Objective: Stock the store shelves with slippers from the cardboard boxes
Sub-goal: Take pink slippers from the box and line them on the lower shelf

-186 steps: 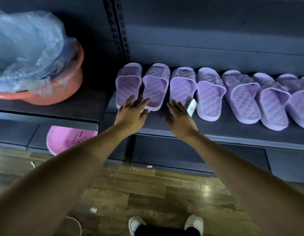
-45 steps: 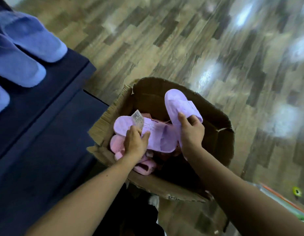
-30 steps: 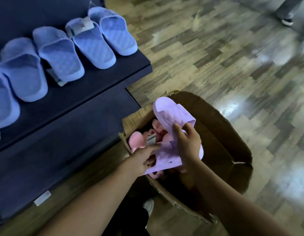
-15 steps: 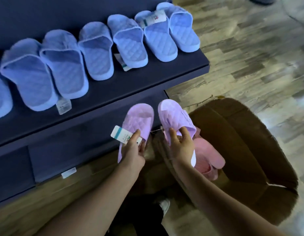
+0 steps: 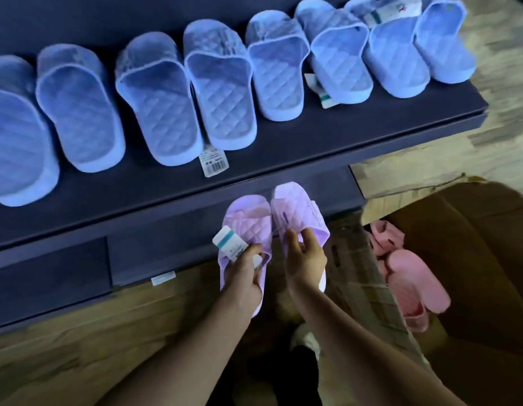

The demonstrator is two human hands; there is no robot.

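Note:
My left hand [image 5: 245, 272] grips a lilac slipper [image 5: 246, 221] with a white paper tag [image 5: 228, 243] at its side. My right hand [image 5: 305, 259] grips the matching lilac slipper [image 5: 298, 213] by its strap. Both slippers are held side by side, toes forward, below the front edge of the dark shelf [image 5: 313, 148]. Several lilac slippers [image 5: 222, 92] stand in a row on that shelf. The open cardboard box [image 5: 474, 259] sits on the floor at the right with pink slippers [image 5: 409, 276] inside.
A lower dark shelf panel [image 5: 64, 268] runs under the stocked one, with a small white label [image 5: 163, 279] at its base. Wood-pattern floor [image 5: 64, 347] lies below and to the right. My white shoe [image 5: 305, 341] shows between my arms.
I took a pair of lilac slippers out of the box and brought them left, up toward the shelf front. My view swung from the box back to the shelf row.

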